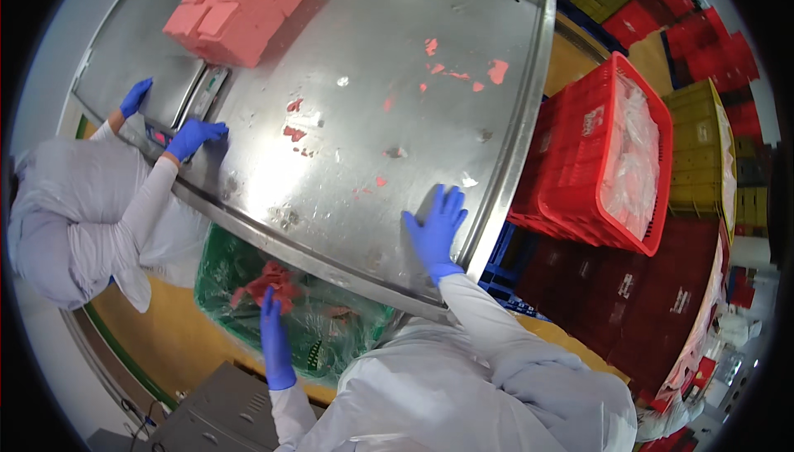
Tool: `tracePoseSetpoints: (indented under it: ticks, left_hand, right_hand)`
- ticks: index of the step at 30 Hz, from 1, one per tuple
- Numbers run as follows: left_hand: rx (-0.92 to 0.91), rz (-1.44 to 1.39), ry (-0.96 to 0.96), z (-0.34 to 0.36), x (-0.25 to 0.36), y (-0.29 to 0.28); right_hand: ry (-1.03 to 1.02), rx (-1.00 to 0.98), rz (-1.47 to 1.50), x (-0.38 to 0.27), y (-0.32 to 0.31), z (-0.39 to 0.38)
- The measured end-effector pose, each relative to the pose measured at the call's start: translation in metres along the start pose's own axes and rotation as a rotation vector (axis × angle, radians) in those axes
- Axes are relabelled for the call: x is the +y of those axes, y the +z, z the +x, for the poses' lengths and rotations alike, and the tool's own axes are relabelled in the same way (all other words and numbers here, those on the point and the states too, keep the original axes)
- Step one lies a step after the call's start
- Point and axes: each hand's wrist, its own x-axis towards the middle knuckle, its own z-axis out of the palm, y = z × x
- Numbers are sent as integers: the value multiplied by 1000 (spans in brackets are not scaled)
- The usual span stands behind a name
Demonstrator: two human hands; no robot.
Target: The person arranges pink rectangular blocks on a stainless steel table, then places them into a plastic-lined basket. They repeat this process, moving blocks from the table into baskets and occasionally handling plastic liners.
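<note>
My left hand (278, 346) is above a green crate (217, 258) lined with clear plastic, its gloved fingers stretched out and seen edge-on. Dark red meat scraps (277, 280) are right by its fingertips, over the crate; I cannot tell whether they still touch the glove. Spread flat, my right hand (437, 233) rests palm down on the steel table (356, 171) near its right corner. Small bits of red meat (294, 133) and flat pink pieces (497, 71) lie scattered over the steel. Both my hands wear blue gloves.
Pink rectangular blocks (236, 14) are stacked at the table's far left. A co-worker (91, 212) in white stands at left, gloved hands beside a scale (203, 92). Right of the table stands a red crate (612, 154) with plastic-wrapped contents, near yellow crates (695, 150) and dark red crates (628, 295).
</note>
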Motion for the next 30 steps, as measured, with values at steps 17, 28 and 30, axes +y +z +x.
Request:
tracePoseSetpoints:
  ticks: [17,28,30]
  left_hand:
    - [-2,581,-149,-63,-67,-6]
    - [49,788,308,-43,-29,-41]
    - [75,697,341,-60,-50,-47]
  right_hand:
    - [-581,322,118,-66,76,364]
    - [-1133,-302,478,-178,112,81]
    - [-841,-139,542,-130,60,86]
